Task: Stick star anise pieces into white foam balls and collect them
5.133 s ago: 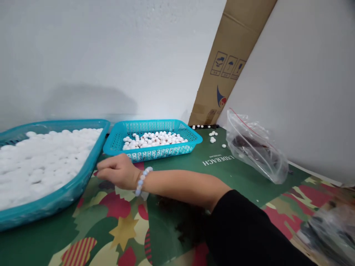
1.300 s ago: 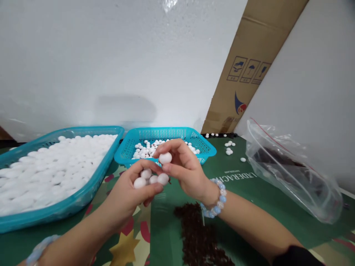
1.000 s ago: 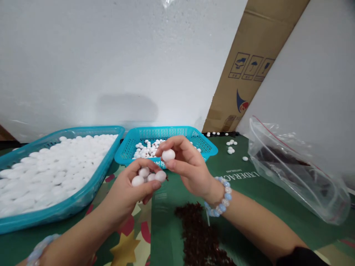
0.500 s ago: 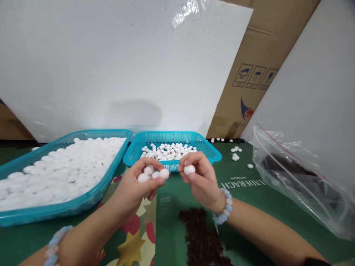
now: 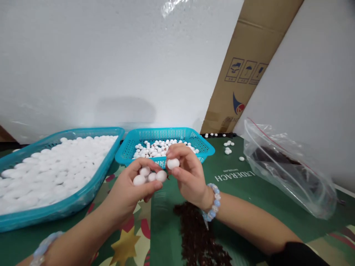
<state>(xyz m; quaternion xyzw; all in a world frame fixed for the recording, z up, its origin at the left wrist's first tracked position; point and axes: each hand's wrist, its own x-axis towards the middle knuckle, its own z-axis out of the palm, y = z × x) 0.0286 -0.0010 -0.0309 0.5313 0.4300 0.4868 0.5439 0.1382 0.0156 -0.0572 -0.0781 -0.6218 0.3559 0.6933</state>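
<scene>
My left hand is curled around several small white balls, which rest between the thumb and fingers. A small dark-red bit shows at the edge of the outermost ball. Just to the right, my right hand pinches a single white ball between thumb and fingers. The hands are close together, in front of a blue perforated basket that holds many white balls, some with reddish-brown marks. Below my right hand lies a heap of dark red-brown shreds on the green table cover.
At the left, a large blue tray is full of white balls. On the right lies a clear zip bag with dark material inside. Loose white balls sit near the back. A white board and cardboard stand behind.
My right hand has moved left and a little up with its ball, closer to my left hand. The view has turned slightly right. Both hands keep their balls.
</scene>
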